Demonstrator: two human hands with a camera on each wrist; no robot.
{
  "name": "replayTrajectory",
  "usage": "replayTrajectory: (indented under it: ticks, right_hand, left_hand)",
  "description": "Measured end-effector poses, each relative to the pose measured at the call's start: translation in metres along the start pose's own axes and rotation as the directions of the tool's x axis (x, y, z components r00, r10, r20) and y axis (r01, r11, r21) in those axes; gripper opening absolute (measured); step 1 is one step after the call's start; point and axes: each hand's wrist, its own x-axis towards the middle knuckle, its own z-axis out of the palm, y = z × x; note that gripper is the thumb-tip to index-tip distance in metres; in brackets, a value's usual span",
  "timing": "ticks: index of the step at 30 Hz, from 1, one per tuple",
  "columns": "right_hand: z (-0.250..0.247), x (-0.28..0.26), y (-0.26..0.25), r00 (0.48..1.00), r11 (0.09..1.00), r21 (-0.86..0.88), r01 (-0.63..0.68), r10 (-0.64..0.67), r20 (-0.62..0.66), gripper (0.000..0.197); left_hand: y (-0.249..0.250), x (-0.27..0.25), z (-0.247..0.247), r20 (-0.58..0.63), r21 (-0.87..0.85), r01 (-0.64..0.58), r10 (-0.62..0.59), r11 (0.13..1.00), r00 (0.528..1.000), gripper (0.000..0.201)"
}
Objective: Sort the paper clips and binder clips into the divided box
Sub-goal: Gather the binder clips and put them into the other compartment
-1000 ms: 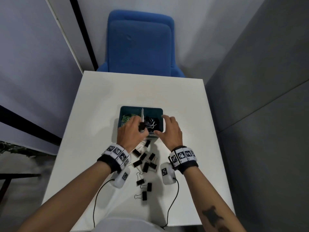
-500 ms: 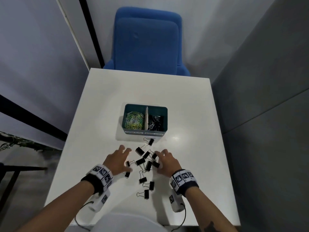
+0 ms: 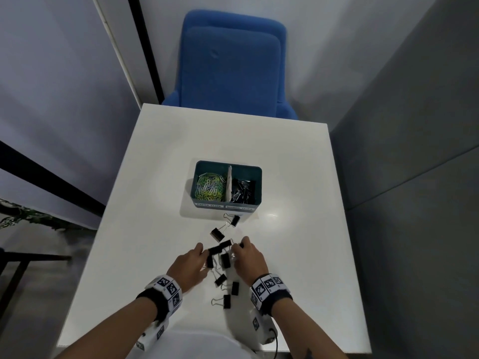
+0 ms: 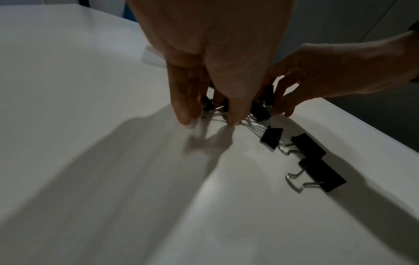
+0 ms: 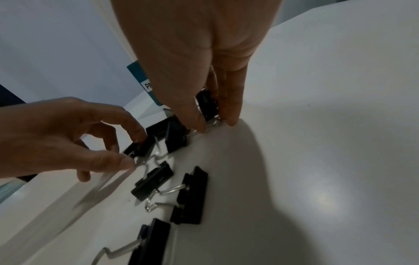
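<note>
The teal divided box (image 3: 259, 182) stands mid-table, with coloured paper clips (image 3: 210, 187) in its left compartment and black binder clips (image 3: 243, 191) in its right. Several loose binder clips (image 3: 220, 279) lie scattered in front of it. My left hand (image 3: 204, 257) pinches one binder clip (image 5: 138, 148) at the pile's left side, its thumb on the wire handle. My right hand (image 3: 237, 251) pinches another binder clip (image 5: 206, 105) between thumb and finger on the table. Both hands (image 4: 208, 118) (image 5: 215, 125) are low on the tabletop, a few centimetres apart.
The white table (image 3: 285, 255) is small and square. A blue chair (image 3: 233, 68) stands behind its far edge. Grey walls close in on the left and right. Two binder clips (image 3: 217, 234) lie between the hands and the box.
Both hands came back from the box to the pile near the front edge. Since half a second ago their spread fingers have closed inward onto clips.
</note>
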Motion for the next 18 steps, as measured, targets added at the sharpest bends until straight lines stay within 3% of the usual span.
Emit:
replayTrajectory:
  ticks: [4,8,13,18]
  right_hand:
    - [0.002,0.001,0.008,0.998,0.997,0.06,-0.055,0.057,-0.021,0.007]
    - [-0.005,-0.002,0.012,0.99,0.981,0.146,-0.132,0.137,-0.027,0.019]
    - [-0.013,-0.013,0.012,0.955,0.945,0.232,-0.232,0.266,-0.129,0.016]
    - [-0.04,-0.013,0.012,0.956,0.944,0.248,-0.219,0.258,-0.137,0.024]
  left_hand:
    - [0.006,0.005,-0.014,0.046,-0.044,0.06,-0.058,0.997,0.997,0.03]
    - [0.007,0.001,-0.022,-0.02,-0.085,0.099,-0.101,0.991,0.995,0.029]
    - [0.027,0.022,-0.076,-0.229,-0.114,0.005,-0.031,0.993,0.973,0.028]
    - [0.051,0.079,-0.138,-0.387,-0.141,-0.018,-0.038,0.99,0.921,0.034]
